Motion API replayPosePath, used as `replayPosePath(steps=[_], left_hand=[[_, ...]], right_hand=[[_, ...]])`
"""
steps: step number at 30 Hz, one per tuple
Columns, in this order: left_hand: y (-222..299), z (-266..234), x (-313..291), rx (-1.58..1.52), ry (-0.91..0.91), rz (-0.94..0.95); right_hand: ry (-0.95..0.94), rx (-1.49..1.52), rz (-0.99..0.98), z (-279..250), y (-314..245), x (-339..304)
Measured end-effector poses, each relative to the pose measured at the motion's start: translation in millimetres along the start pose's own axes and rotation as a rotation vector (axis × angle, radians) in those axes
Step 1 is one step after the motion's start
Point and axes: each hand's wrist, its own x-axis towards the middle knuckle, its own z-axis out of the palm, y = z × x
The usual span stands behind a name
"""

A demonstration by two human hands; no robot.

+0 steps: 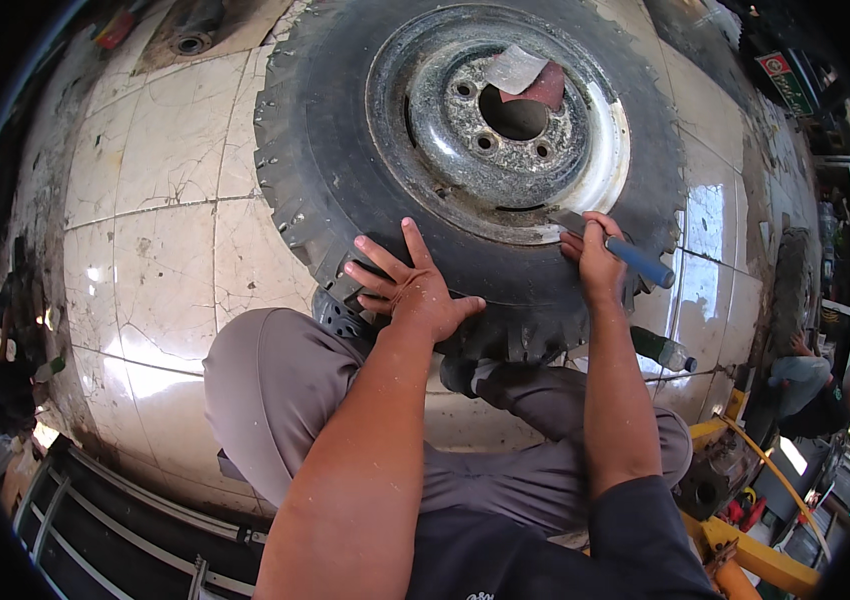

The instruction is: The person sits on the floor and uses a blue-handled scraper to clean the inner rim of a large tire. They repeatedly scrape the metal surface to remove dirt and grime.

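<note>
If the scraper (pixel 642 263) skids off the curved rim (pixel 610 150), its flat blade could gouge the tire (pixel 320 150) or swing toward the left hand (pixel 423 300). Right hand (pixel 600 262) is wrapped round the scraper's blue handle; left is spread on the sidewall, gripping nothing. Tire lies rim-up in front of the person: black rubber, chunky tread. Rim's dished metal, rough grey, part shiny. Loose sheets (pixel 517 70) overlap the hub hole (pixel 513 118); a bump could drop them in.

Pale lettering (pixel 480 596) on dark shirt (pixel 555 560), green-and-red sign (pixel 786 85)
</note>
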Motion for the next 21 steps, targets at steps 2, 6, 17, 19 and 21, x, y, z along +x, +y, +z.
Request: replayPosePath(steps=[2,6,17,19,21], left_hand=[[-0.3,0.4,1.1,-0.014,0.007,0.016],[-4.8,2.5,0.6,-0.031,0.017,0.023],[0.4,0.1,-1.4,-0.025,-0.003,0.02],[-2.2,0.1,-0.7,-0.02,0.001,0.014],[-4.7,2.5,1.4,-0.024,0.023,0.017]], right_hand=[[-0.004,-0.121,-0.008,-1.3,-3.4,1.3],[-0.016,-0.389,0.036,4.6,-36.4,4.4],[0.003,-0.234,-0.097,-2.5,1.4,-5.0],[0.001,-0.368,-0.067,5.3,-19.8,-5.3],[-0.045,-0.489,-0.063,9.8,-37.0,-1.0]])
